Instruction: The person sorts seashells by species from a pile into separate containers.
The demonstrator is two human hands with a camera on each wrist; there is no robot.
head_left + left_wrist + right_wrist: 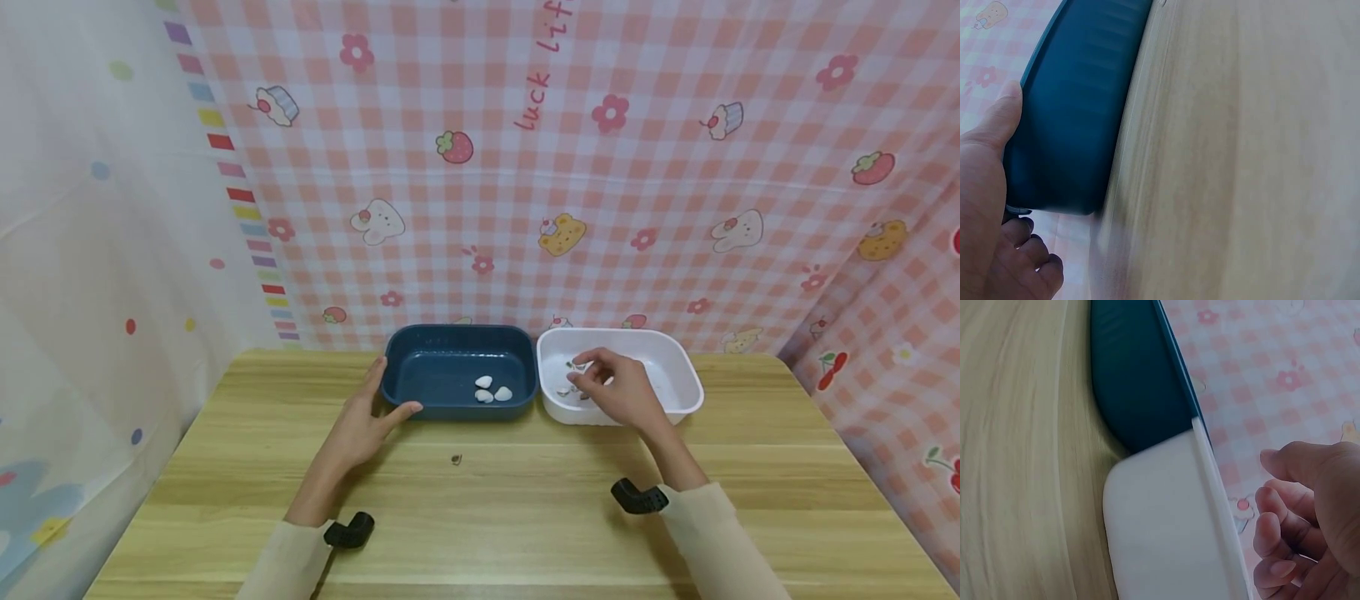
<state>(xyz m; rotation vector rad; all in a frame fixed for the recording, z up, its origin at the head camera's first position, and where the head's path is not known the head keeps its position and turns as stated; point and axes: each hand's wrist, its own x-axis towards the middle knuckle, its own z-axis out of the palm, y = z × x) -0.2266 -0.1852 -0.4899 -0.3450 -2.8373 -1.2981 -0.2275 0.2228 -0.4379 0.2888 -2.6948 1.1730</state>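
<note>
A dark blue basin (461, 410) stands at the back of the table, with several white shells (483, 382) at the right of its floor. My left hand (363, 425) grips its left end, thumb on the near rim and fingers round the side. Beside it stands a white basin (678, 367) with a few small shell-like pieces (562, 392) inside. Over the white basin hovers my right hand (617, 390), thumb and forefinger apart. Its fingers are loosely bent in the right wrist view, and nothing shows between them.
One small dark piece (456, 459) lies on the wooden table (525, 517) in front of the blue basin. Behind the basins hangs a pink checked cloth (487, 208). The two basins stand side by side, their ends close together.
</note>
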